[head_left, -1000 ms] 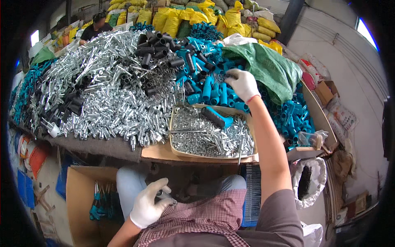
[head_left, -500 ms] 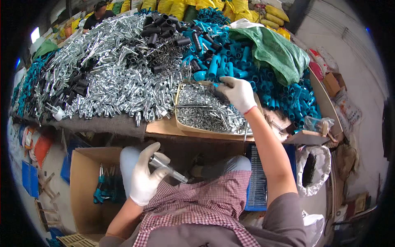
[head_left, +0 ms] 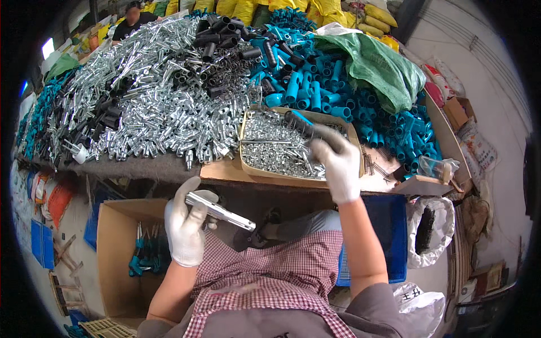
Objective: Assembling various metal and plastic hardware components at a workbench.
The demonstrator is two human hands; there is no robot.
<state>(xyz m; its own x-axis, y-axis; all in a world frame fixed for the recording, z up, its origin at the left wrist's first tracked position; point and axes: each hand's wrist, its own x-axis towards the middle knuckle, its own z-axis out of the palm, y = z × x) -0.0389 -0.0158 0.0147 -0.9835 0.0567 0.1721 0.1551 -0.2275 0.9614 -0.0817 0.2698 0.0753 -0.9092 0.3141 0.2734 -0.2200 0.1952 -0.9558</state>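
Note:
My left hand [head_left: 189, 225], in a white glove, is closed around a slim silver metal piece [head_left: 221, 212], apparently a tube, above my lap. The piece slants down to the right, its far end free of the fingers. Over the right part of a shallow tray [head_left: 265, 176] is my gloved right hand [head_left: 341, 163], fingers bent and smeared by motion. Whether they hold anything is not visible. Small silver metal parts [head_left: 267, 158] fill the tray. Next to the right fingertips, a dark piece with a teal strip [head_left: 298, 119] lies at the tray's far side.
Silver metal parts [head_left: 163, 121] are heaped to the left, teal plastic tubes [head_left: 332, 84] to the right under a green sack [head_left: 383, 73]. Below stand a cardboard box [head_left: 115, 253] holding teal-handled tools, a blue crate [head_left: 386, 236] and a white bag [head_left: 445, 248]. Another person [head_left: 135, 22] sits far left.
My right hand has drawn back from the tray's far edge toward me and to the right. My left hand has shifted slightly left, and the metal piece shows at a changed angle.

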